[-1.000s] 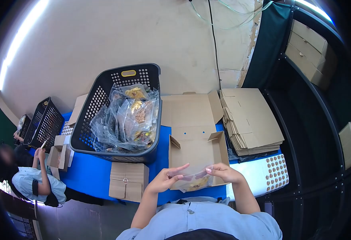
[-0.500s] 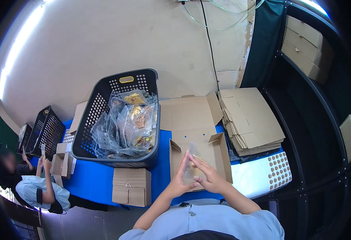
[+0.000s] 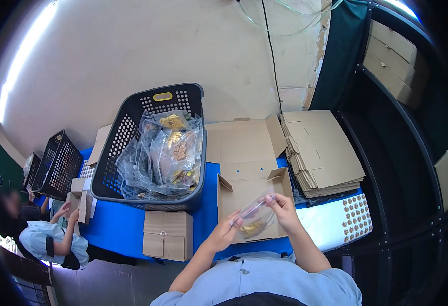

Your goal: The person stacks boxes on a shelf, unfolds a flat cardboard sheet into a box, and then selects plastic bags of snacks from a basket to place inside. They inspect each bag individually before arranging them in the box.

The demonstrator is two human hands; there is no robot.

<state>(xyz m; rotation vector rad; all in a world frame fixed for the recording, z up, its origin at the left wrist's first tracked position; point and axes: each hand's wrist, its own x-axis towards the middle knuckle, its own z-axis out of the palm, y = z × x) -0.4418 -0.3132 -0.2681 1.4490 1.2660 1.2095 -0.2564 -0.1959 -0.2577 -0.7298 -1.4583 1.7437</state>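
A clear plastic bag with yellow contents is stretched between my two hands, over the front part of an open cardboard box. My left hand pinches one end of the bag's upper edge. The other end of that edge is pinched by my right hand, a little higher and to the right. The box lies with its lid folded back toward the wall, its side flaps standing up.
A dark basket full of similar bags stands to the left, behind a closed carton. Flattened cardboard boxes are stacked at right, near a sheet of round stickers. At far left, a co-worker handles a small box.
My hands were close together with the bag between the palms and fingers. They have spread apart, and the bag now hangs between them. The co-worker's hands have lowered.
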